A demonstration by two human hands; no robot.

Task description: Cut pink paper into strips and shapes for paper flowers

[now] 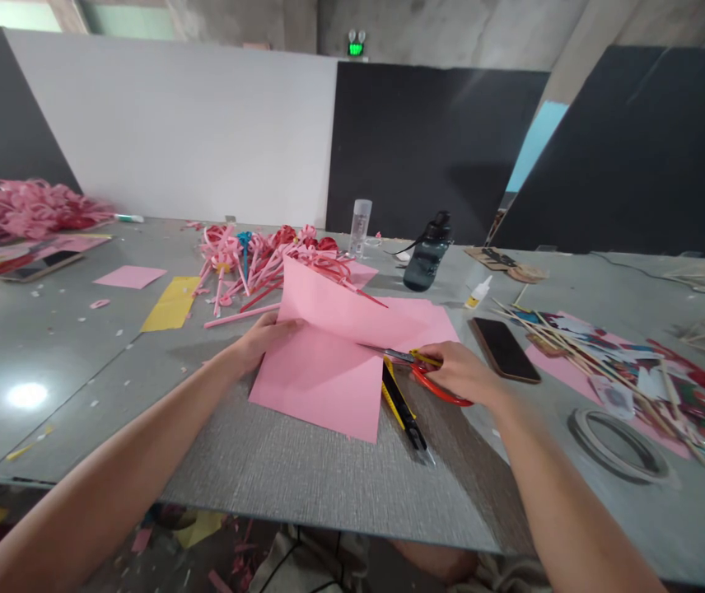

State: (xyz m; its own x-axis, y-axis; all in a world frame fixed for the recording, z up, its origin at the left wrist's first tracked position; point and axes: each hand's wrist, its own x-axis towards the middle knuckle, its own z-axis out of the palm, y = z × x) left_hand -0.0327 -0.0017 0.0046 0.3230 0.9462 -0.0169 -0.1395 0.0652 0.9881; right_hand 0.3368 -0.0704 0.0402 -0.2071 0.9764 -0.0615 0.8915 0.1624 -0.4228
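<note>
My left hand (268,336) grips the left edge of a pink sheet of paper (321,383), with the thumb on top. In my right hand (460,372) is a pair of scissors (436,385) with red and yellow handles. Its blades reach into a cut running across the sheet from the right; the upper part of the paper lifts and curls up. A black and yellow utility knife (403,409) lies just right of the sheet's lower part. More pink paper (432,317) lies behind the raised flap.
Pink and red paper flowers (247,259) are heaped behind the sheet. A dark water bottle (428,255), a clear bottle (360,226) and a glue bottle (478,292) stand farther back. To the right are a phone (504,349), a tape roll (619,445) and wooden sticks (593,358).
</note>
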